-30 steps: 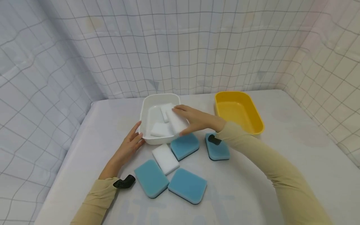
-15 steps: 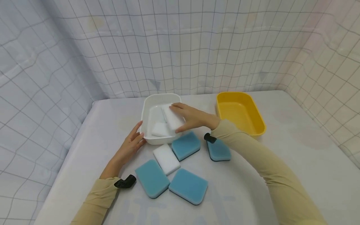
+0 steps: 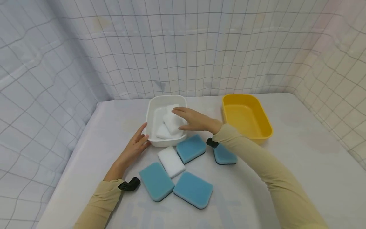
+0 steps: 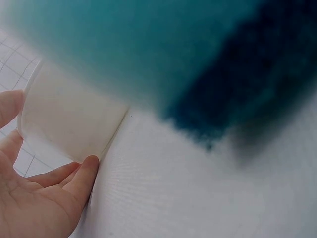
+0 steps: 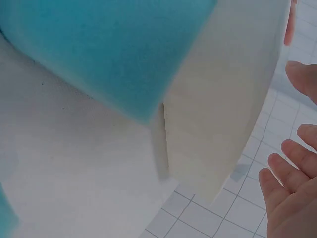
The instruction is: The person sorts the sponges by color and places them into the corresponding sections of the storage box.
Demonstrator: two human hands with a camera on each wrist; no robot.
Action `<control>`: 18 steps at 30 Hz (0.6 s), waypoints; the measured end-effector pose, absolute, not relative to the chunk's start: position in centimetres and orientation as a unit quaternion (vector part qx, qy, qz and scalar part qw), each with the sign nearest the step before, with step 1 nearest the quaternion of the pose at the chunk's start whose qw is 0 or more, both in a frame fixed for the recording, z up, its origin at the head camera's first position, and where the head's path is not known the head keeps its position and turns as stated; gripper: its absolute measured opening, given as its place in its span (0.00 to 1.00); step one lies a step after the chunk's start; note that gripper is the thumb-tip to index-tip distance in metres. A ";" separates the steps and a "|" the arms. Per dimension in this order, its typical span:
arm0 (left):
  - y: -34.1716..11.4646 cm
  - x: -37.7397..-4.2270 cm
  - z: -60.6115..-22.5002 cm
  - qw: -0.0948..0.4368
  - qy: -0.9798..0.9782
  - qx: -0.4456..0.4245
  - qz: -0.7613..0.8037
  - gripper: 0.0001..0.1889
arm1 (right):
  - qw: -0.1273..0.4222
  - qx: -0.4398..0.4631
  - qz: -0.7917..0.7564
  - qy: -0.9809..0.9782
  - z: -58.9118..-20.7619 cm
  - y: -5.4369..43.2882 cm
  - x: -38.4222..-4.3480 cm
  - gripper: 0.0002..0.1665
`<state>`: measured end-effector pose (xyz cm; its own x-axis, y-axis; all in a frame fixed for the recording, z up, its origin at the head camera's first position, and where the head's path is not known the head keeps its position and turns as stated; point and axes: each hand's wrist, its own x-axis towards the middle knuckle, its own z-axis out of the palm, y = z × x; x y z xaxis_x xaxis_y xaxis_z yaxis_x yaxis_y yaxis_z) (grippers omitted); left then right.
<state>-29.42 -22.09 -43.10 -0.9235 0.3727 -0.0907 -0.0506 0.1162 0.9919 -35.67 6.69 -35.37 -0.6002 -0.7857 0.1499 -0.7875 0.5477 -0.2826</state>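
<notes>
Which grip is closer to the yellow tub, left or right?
Right. The right-hand grip is left of the yellow tub, by the right rim of the white tub. The left-hand grip is farther left, touching that tub's near left corner.

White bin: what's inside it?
White sponges lie overlapping inside the white bin. The right hand, over its right side, hides part of the interior; whatever lies beneath the uppermost sponge is also covered.
</notes>
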 end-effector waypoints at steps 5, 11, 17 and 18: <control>-22.0 -29.5 -43.1 0.159 0.723 0.115 0.662 0.34 | 0.021 0.460 0.162 -0.873 -35.8 6.7 -35.5 0.37; -22.0 -29.7 -43.1 0.159 0.719 0.118 0.666 0.34 | 0.052 0.468 0.171 -0.866 -35.7 7.0 -35.2 0.34; -22.1 -29.4 -43.2 0.160 0.726 0.113 0.660 0.34 | 0.066 0.485 0.184 -0.853 -35.8 7.2 -34.9 0.33; -22.1 -29.4 -43.2 0.160 0.727 0.112 0.659 0.34 | 0.069 0.488 0.186 -0.850 -35.8 7.2 -34.8 0.33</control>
<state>-29.41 -22.08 -43.18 -0.9240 0.3730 -0.0844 -0.0476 0.1067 0.9931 -34.83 7.19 -35.77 -0.5148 -0.8039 0.2979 -0.8549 0.4553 -0.2488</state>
